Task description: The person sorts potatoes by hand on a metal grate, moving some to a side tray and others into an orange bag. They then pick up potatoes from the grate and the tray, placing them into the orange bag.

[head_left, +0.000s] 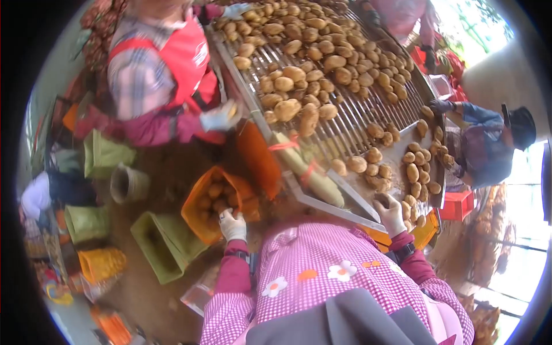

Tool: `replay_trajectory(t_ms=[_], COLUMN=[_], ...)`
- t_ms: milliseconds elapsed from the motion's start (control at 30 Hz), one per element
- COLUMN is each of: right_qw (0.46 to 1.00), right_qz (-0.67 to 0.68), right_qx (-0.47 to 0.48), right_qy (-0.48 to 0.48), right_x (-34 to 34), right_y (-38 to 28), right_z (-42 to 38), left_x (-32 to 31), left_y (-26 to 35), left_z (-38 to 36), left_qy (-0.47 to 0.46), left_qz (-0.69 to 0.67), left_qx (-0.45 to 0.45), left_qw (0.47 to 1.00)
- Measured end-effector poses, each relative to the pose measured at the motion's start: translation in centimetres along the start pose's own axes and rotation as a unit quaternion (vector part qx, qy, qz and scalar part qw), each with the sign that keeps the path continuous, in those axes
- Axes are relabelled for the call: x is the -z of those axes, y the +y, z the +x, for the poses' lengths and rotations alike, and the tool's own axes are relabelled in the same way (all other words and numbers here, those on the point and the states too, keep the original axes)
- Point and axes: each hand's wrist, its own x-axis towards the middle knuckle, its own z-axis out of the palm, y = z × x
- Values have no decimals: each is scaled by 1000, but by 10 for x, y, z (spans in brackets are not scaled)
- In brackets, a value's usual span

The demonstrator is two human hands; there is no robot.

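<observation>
My left hand, in a white glove, is at the mouth of an orange bag with several potatoes inside. Its fingers look spread beside a dark potato; their tips are partly hidden. At the near edge of the slatted sorting table, my right hand, also gloved, is curled around a dark brownish potato. Loose potatoes lie on the metal tray just beyond it, and more lie to its right.
A metal rail with a rolled pale-green sack borders the table's corner. Green bags and a grey bucket stand on the floor at left. A co-worker in a red apron stands at left, another in a dark hat at right.
</observation>
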Motion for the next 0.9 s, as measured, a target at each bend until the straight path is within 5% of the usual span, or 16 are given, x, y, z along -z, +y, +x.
replay_trajectory(t_ms=[133,233,367,500,733,900], right_qw=[995,982,981,970,967,970], right_qz=[37,117,121,141,72,72], right_qx=[-87,-149,-152,-187,-213,-217], right_qy=[30,18,19,68,118,81], right_x=[19,24,50,71,87,93], right_y=[31,40,43,71,108,85], right_z=[-34,-47,-56,-83,-121,-112], left_x=[39,36,-3,-25,-45,-60], left_y=[138,245,353,404,435,431], left_z=[5,30,84,123,67,75], left_qy=[163,128,93,-113,-147,-118], left_qz=[-56,-76,86,230,292,341], left_qx=[-379,-489,-460,-286,-213,-259], left_qw=[909,859,879,923,921,896])
